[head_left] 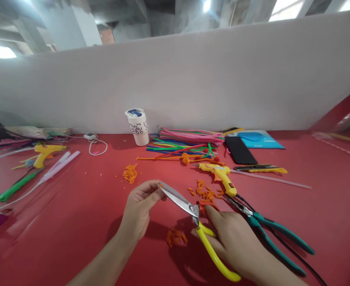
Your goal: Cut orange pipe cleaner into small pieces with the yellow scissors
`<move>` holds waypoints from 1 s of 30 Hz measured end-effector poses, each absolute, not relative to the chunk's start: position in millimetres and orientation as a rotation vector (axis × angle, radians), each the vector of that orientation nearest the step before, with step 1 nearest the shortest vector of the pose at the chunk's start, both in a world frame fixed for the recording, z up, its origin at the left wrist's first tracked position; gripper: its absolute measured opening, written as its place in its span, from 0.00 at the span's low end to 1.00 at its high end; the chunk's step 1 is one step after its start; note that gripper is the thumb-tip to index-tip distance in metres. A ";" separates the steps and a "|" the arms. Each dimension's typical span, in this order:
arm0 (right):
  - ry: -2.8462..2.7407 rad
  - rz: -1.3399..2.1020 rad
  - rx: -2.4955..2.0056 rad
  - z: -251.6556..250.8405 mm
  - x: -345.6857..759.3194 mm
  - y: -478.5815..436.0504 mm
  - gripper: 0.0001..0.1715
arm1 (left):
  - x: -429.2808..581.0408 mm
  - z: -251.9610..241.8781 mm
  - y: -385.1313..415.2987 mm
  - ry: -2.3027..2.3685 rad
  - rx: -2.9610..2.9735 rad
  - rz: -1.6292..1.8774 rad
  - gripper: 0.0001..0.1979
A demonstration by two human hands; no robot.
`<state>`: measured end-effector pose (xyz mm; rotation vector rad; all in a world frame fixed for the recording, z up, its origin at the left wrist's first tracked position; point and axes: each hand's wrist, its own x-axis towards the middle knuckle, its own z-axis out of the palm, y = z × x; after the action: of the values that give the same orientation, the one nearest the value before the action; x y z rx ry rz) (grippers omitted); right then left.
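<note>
My right hand (pixel 234 242) grips a pair of scissors (pixel 179 199) with one yellow and one red-orange handle. The blades look nearly closed and point up and left. At their tips, my left hand (pixel 136 208) pinches a tiny orange piece (pixel 161 185), mostly hidden by the fingers. Below the blades lies a small heap of dark orange cut pieces (pixel 176 237). More orange cut pieces (pixel 204 192) are scattered beyond the right hand, and a pile of fine orange bits (pixel 130 173) sits past the left hand.
A yellow glue gun (pixel 219 172) and green-handled pliers (pixel 270 226) lie on the right. Behind are colored pipe cleaners (pixel 189 137), a white tumbler (pixel 139 129), a black phone (pixel 240 150) and a yellow cutter (pixel 270 169). Another glue gun (pixel 43 154) and a green-handled tool (pixel 18 186) lie left.
</note>
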<state>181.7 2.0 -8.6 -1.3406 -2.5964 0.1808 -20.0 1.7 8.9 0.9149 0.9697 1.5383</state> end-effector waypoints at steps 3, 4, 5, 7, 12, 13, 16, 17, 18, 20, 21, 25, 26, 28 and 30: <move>-2.598 0.183 -1.324 -10.6 182.0 1.6 0.17 | -19.7 9.3 1.2 0.967 0.913 1.542 0.01; -2.598 0.180 -1.318 -11.1 182.0 1.5 0.17 | -19.6 9.2 1.2 0.967 0.913 1.541 0.01; -2.598 0.178 -1.315 -11.4 182.0 1.4 0.16 | -19.6 9.2 1.3 0.969 0.917 1.537 0.02; -2.598 0.171 -1.311 -11.4 181.7 1.4 0.15 | -19.6 9.2 1.5 0.975 0.927 1.531 0.02; -2.599 0.119 -1.306 -9.9 180.8 2.4 0.16 | -19.6 8.9 2.5 0.970 0.941 1.527 0.02; -2.599 0.116 -1.304 -9.8 180.7 2.5 0.16 | -19.6 8.8 2.5 0.968 0.940 1.526 0.02; -2.595 0.116 -1.316 -10.3 181.1 2.2 0.16 | -19.7 8.0 2.0 0.965 0.934 1.528 0.02; -2.596 0.116 -1.323 -10.8 181.4 2.1 0.16 | -19.8 7.8 1.7 0.965 0.930 1.530 0.02; -2.595 0.112 -1.330 -11.4 181.8 2.1 0.17 | -20.0 7.7 1.6 0.964 0.927 1.530 0.02; -2.596 0.099 -1.349 -12.7 182.5 2.5 0.17 | -20.4 7.7 1.6 0.963 0.916 1.532 0.02; -2.597 0.098 -1.359 -13.2 182.7 2.8 0.17 | -20.5 7.9 1.8 0.964 0.907 1.532 0.02; -2.517 0.284 -1.418 -11.5 179.8 3.8 0.15 | -18.4 9.0 2.1 0.966 0.860 1.509 0.01; -2.453 0.403 -1.427 -9.8 177.7 3.4 0.15 | -16.7 9.1 1.5 0.959 0.846 1.476 0.01; -2.246 0.693 -1.415 -5.0 172.4 1.9 0.15 | -11.5 8.7 -0.9 0.937 0.831 1.363 0.01; -1.967 0.998 -1.358 0.8 167.3 -0.2 0.14 | -5.0 7.5 -5.0 0.916 0.837 1.194 0.02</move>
<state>167.3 -0.2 0.8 -1.3576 -1.9667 0.9983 -5.0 -5.0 7.5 0.8368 0.9162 1.1935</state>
